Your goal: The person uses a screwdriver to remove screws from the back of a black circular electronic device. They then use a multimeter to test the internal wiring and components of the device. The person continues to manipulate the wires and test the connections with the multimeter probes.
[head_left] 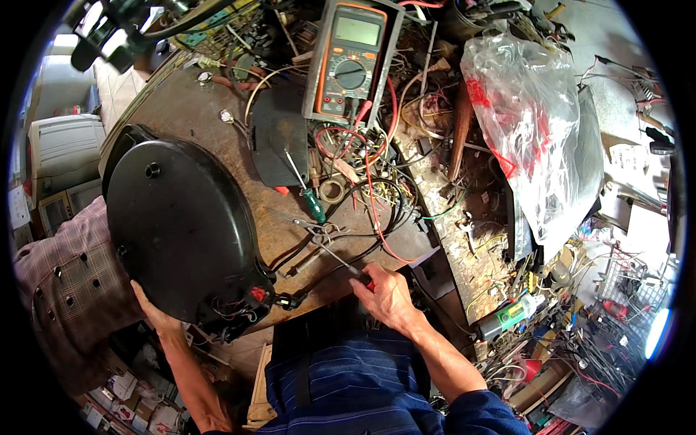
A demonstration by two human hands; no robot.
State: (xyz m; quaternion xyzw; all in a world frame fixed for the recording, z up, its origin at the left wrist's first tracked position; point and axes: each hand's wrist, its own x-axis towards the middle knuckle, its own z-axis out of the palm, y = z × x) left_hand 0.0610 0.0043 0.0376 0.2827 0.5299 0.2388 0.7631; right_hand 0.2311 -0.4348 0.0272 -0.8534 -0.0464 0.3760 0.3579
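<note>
Right fingers (378,277) clasp a partly hidden screwdriver (337,258); how left fingers (142,297) grip is unclear.

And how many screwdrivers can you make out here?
2 that I can see: a red-handled screwdriver in the right hand, and a green-handled screwdriver lying below the multimeter in the picture. More may be hidden in the clutter.

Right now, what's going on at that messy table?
The person's left hand is against the edge of a big round black thing with wires showing. The right hand grips a red-handled tool with a thin metal shaft. A green-handled screwdriver lies nearby, not held.
</note>
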